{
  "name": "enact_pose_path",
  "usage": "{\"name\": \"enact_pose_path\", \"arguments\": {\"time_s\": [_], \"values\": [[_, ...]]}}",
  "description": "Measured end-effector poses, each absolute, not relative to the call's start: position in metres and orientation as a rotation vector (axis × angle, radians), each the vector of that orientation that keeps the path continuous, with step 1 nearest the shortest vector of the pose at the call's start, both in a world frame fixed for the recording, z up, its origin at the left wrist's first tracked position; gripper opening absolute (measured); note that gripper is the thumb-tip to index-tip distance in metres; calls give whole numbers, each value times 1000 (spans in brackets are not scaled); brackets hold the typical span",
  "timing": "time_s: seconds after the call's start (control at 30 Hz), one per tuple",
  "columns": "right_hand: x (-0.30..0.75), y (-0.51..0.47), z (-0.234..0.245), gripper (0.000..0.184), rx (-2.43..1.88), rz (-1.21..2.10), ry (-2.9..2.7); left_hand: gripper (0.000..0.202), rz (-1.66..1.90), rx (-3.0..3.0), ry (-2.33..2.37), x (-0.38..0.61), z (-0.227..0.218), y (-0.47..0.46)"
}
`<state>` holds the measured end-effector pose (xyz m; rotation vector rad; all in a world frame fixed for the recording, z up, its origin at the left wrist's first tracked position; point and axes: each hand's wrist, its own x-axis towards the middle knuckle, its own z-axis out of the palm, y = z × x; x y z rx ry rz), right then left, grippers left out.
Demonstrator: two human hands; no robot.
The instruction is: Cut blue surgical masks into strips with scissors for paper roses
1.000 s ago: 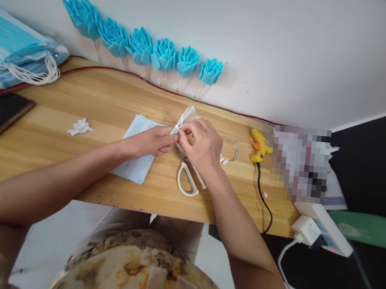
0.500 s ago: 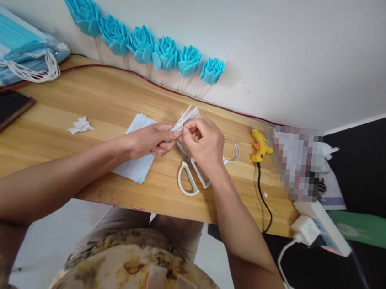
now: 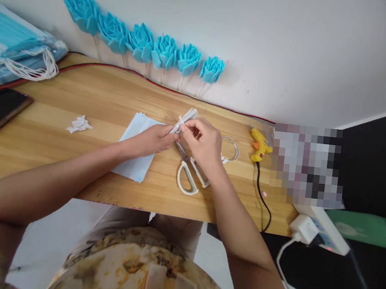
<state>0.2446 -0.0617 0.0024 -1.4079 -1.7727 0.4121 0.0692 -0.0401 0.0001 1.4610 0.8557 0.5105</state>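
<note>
In the head view, the white bundle (image 3: pixel 189 115) is held up over the middle of the wooden surface (image 3: pixel 98 91), tilted, with its loose end pointing up and away from the person. The left grip (image 3: pixel 155 138) is closed around its lower end. The right grip (image 3: pixel 204 141) has its fingertips pinched together on a thin white tie (image 3: pixel 181 120) that goes around the bundle. The bundle looks very light and soft, like a bunch of thin strips, so it would bend and spread out if let go. It doesn't look slippery, but a hard squeeze could crumple it. The best place to hold it is low down, near the tie, where the strips sit close together. The surface looks flat and smooth. On it, pale blue sheets (image 3: pixel 135 159) lie under the left grip, and scissors (image 3: pixel 185 160) lie just below the right grip. White scraps (image 3: pixel 79 124) sit off to the left, and a yellow glue gun (image 3: pixel 260 147) lies to the right. At the back, six blue flowers (image 3: pixel 140 42) on thin sticks lean on the pale wall (image 3: pixel 291 58).
</note>
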Motion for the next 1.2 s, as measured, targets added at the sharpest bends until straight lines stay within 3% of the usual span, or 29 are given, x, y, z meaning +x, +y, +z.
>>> {"name": "enact_pose_path", "arguments": {"time_s": [0.4, 0.8, 1.2], "values": [[243, -56, -3, 19, -1245, 857, -1433, 37, 672, 1280, 717, 65, -14, -32], [245, -53, -3, 35, -1248, 1096, -1191, 38, 700, 1111, 575, 66, -9, -32], [244, -54, -3, 31, -1199, 1184, -1045, 34, 706, 1029, 499, 66, -12, -31]]}}
